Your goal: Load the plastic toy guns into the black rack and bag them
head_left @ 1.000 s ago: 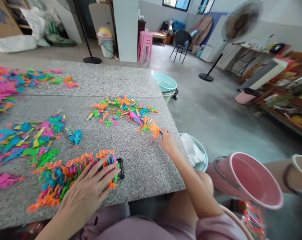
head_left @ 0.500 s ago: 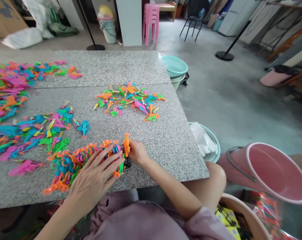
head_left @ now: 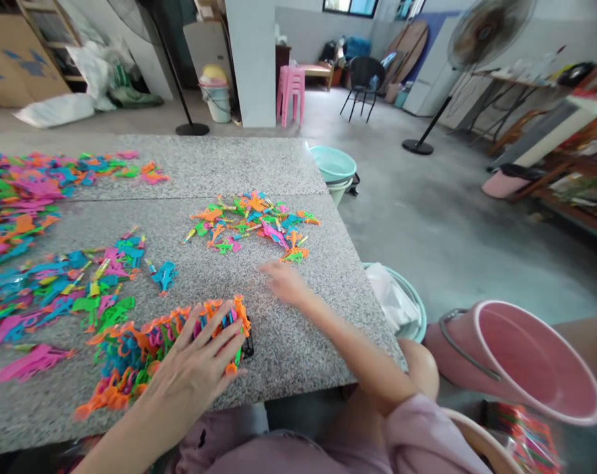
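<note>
My left hand (head_left: 192, 365) lies with fingers spread across a packed row of small bright plastic toys (head_left: 130, 345) that look like toy pistols. An orange toy (head_left: 241, 315) stands at the row's right end, beside a black piece (head_left: 249, 345) partly hidden by the row. Over the bare granite table (head_left: 298, 342), my right hand (head_left: 285, 283) is blurred, its index finger stretched out, and no toy shows in it. Just beyond it is a loose pile of mixed toys (head_left: 259, 224). One blue toy (head_left: 164, 275) lies alone behind the row.
Larger heaps of toys (head_left: 26, 187) cover the table's left side. Past the right edge stand a turquoise basin (head_left: 334, 161), a tub with a white bag (head_left: 394, 296) and a pink bucket (head_left: 456, 349). Fans and pink stools (head_left: 292, 92) stand farther off.
My right hand has let go of the orange toy at the row's end and moved away toward the loose pile. My left hand stays on the row. The view has tilted up.
</note>
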A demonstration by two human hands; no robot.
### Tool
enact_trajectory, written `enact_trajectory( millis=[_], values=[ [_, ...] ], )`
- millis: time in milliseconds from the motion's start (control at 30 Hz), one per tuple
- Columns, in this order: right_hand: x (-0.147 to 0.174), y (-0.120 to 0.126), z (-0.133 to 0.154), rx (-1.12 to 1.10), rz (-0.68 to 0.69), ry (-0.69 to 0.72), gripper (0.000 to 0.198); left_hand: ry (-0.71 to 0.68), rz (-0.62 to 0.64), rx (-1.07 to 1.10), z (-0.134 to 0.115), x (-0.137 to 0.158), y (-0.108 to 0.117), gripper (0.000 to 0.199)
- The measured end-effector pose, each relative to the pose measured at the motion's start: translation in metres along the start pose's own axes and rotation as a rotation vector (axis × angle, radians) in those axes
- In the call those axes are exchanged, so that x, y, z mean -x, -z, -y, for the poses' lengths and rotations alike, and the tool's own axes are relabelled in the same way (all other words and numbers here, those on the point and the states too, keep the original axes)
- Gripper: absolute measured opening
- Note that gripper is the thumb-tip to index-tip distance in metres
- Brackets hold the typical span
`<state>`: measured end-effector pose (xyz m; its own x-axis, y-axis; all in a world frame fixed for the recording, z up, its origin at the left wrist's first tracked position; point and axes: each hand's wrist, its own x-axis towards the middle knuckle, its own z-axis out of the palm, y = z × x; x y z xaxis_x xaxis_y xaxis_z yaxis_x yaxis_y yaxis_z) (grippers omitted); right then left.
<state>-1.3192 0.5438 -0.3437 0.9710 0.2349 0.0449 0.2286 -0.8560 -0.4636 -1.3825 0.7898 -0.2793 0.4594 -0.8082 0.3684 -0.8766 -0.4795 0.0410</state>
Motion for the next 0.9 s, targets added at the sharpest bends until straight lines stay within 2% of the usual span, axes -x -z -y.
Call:
enact_trajectory(
  millis=[67,133,200,300,400,467,633,767,900],
  values=[
    [-0.011,0.023,-0.039,0.119,-0.108,-0.194,0.042,0.011,-0.009,-0.025,0.0,0.002,-0.005,0.052],
    [-0.02,0.04,-0.069,0.308,-0.089,-0.326,0.044,0.009,-0.022,-0.052,0.001,0.004,-0.01,0.048],
    [-0.024,0.047,-0.084,0.421,-0.003,-0.318,0.048,-0.006,-0.021,-0.07,0.004,0.006,-0.013,0.044],
    [-0.012,0.041,-0.085,0.412,0.082,-0.232,0.054,-0.045,-0.002,-0.061,0.008,0.007,-0.015,0.04],
    [0.018,0.029,-0.073,0.324,0.127,-0.215,0.054,-0.035,0.025,-0.033,0.006,0.006,-0.013,0.038],
    [0.042,0.019,-0.06,0.184,0.104,-0.255,0.048,-0.014,0.042,-0.022,0.003,0.005,-0.01,0.039],
    [0.089,-0.022,-0.008,-0.444,0.04,-0.362,0.015,-0.025,0.133,-0.025,0.002,0.003,-0.004,0.032],
    [0.104,-0.051,0.036,-0.823,-0.092,-0.48,0.007,-0.054,0.144,-0.036,0.005,0.003,-0.003,0.032],
    [0.102,-0.073,0.06,-0.964,-0.164,-0.481,0.012,-0.047,0.147,-0.041,0.006,0.003,-0.005,0.029]
  ],
)
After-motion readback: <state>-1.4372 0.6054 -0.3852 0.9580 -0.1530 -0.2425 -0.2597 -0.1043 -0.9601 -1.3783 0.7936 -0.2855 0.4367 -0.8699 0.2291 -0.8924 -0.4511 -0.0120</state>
